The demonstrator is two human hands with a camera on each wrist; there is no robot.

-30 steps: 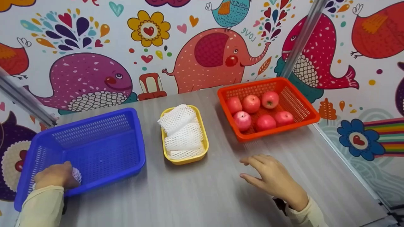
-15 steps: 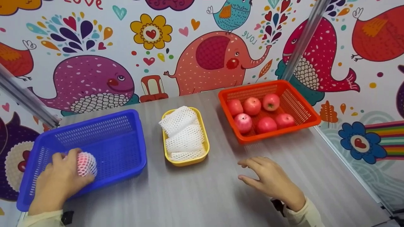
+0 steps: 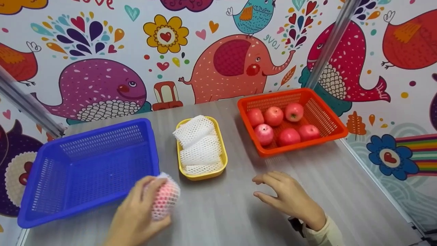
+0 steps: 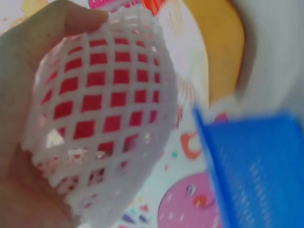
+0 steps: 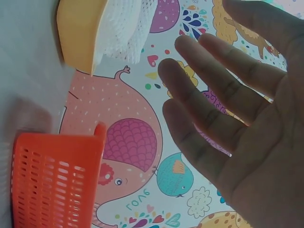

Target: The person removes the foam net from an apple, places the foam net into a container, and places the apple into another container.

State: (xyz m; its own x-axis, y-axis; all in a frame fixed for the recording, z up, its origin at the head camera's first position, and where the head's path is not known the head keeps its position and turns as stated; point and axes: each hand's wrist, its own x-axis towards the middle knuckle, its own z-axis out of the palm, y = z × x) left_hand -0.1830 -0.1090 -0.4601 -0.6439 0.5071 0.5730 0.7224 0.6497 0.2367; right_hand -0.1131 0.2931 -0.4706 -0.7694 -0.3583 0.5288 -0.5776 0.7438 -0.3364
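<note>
My left hand (image 3: 138,210) grips an apple in a white foam net (image 3: 165,198) close to the front right corner of the blue basket (image 3: 87,205). In the left wrist view, red skin shows through the mesh of the netted apple (image 4: 104,95), with fingers and thumb curled round its side. My right hand (image 3: 288,198) hovers over the table in front of the red basket (image 3: 302,145). Its fingers are relaxed and spread, and nothing lies in the palm, as the right wrist view shows of the hand (image 5: 237,109).
A yellow tray (image 3: 201,177) with folded white foam nets (image 3: 201,147) stands between the two baskets. Several bare apples (image 3: 273,116) lie in the red basket. Printed wall panels (image 3: 218,51) close off the back and sides of the grey table (image 3: 211,218).
My left hand has lifted the netted apple out of the blue basket and carried it right, past the rim. The right hand has barely moved.
</note>
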